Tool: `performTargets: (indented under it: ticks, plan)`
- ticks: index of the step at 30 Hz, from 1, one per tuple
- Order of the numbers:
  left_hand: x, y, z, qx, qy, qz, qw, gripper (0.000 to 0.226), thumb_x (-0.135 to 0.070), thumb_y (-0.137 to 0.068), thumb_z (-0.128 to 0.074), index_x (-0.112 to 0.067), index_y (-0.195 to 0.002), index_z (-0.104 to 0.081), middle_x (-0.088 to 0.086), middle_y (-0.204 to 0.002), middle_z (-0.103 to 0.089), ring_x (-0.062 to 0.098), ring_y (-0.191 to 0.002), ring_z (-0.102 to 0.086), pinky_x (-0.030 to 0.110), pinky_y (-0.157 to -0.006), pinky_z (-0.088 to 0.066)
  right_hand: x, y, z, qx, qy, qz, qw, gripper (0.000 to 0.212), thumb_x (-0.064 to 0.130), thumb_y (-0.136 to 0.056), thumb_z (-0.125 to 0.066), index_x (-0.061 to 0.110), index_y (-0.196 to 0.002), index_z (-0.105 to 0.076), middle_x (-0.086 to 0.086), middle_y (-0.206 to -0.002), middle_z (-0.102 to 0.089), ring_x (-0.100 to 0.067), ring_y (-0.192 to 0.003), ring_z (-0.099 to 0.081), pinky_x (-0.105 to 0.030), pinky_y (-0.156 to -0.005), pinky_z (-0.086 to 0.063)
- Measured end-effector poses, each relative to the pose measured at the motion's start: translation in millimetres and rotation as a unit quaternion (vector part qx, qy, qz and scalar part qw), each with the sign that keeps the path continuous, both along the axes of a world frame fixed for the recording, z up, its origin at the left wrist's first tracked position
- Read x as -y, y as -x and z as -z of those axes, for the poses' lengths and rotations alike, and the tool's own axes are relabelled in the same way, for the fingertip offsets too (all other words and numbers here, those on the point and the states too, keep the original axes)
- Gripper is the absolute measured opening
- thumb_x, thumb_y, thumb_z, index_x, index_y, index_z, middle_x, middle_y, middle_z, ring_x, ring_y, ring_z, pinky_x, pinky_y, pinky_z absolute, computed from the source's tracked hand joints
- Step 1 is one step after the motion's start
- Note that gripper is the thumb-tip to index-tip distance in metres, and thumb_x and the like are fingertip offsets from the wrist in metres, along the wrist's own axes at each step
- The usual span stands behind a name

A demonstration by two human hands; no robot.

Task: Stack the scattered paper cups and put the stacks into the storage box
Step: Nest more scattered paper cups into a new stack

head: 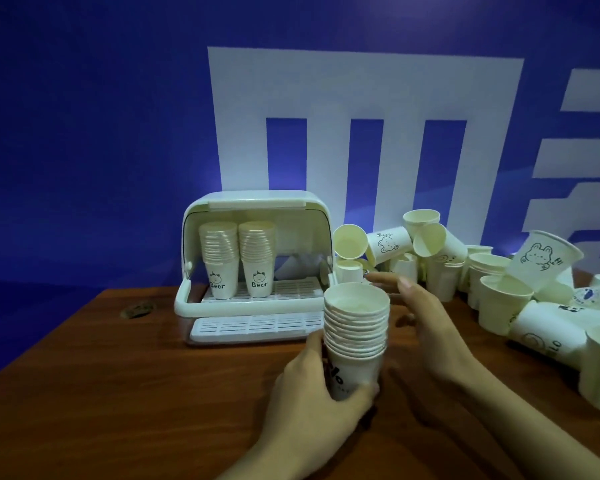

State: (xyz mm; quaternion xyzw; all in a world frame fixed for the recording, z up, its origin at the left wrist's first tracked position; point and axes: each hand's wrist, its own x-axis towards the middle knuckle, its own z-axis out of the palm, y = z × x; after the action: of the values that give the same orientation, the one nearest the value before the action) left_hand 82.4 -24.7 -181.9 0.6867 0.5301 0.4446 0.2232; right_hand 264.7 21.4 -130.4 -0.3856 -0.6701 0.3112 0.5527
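Seen from the head camera, a person is sitting at a wooden table (125, 393) and steadying a tall stack of paper cups (355, 337) in front of them. The left hand (321, 393) is wrapping around the bottom cup, fingers closed on its printed wall, so the whole stack is being carried from its base and is standing upright. The right hand (426, 320) is hovering just beside the upper rims with its fingers spread and loose, gripping nothing; it looks to be reaching past the stack toward the heap, or guarding the stack against tipping.

To the left and behind, the storage box (253, 265) is standing with its lid swung up, which is leaving the slatted shelf open to the front. Two finished stacks (238, 258) are already standing side by side at the left of that shelf, rims up, leaving bare room to their right, likely where the held stack is going.

On the right, the loose cups (492, 271) are lying in a jumble, some upright, some on their sides, some leaning on each other, touching the wall behind. By this evidence the job is partway along: two stacks are stored, one is in hand, and many cups are waiting.
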Motion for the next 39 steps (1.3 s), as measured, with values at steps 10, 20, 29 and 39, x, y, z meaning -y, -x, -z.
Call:
performTargets:
  ticks: [10,20,29,39]
  plan:
    - [-9,2,-1,0.068,0.047,-0.036,0.996,0.067,-0.068,-0.050,-0.074,-0.049,-0.112,-0.057,-0.029,-0.096,-0.073,-0.013,-0.090,-0.067,0.018,-0.081,-0.056,-104,13,17,0.511,-0.037,0.118,0.851,0.088,0.070,-0.084,-0.033,0.028,-0.160,-0.018,0.008,-0.169,-0.014,-0.025,-0.157,-0.005,-0.051,-0.122,-0.020]
    - [-9,3,1,0.076,0.056,-0.031,0.995,0.075,-0.070,-0.050,-0.074,-0.047,-0.118,-0.056,-0.026,-0.109,-0.070,-0.007,-0.100,-0.066,0.029,-0.093,-0.058,-65,-18,23,0.379,-0.090,0.314,0.866,0.074,0.078,-0.067,-0.053,0.022,-0.116,-0.053,0.003,-0.105,-0.055,-0.023,-0.093,-0.052,-0.043,-0.080,-0.048]
    - [-8,3,-3,0.068,0.054,-0.023,0.996,0.075,-0.069,-0.052,-0.075,-0.045,-0.121,-0.056,-0.025,-0.111,-0.071,-0.005,-0.102,-0.068,0.031,-0.093,-0.059,-28,-15,-21,0.008,0.087,0.141,0.986,0.056,0.024,-0.075,-0.089,0.018,-0.118,-0.055,0.000,-0.114,-0.071,-0.008,-0.096,-0.070,-0.024,-0.079,-0.057]
    - [-6,3,-3,0.036,0.041,-0.026,0.998,0.062,-0.068,-0.054,-0.073,-0.045,-0.109,-0.057,-0.024,-0.103,-0.074,-0.003,-0.093,-0.070,0.033,-0.086,-0.060,13,18,-56,-0.061,-0.060,0.055,0.995,0.062,0.042,-0.066,-0.092,0.021,-0.117,-0.062,0.004,-0.112,-0.075,-0.009,-0.109,-0.070,-0.039,-0.094,-0.057]
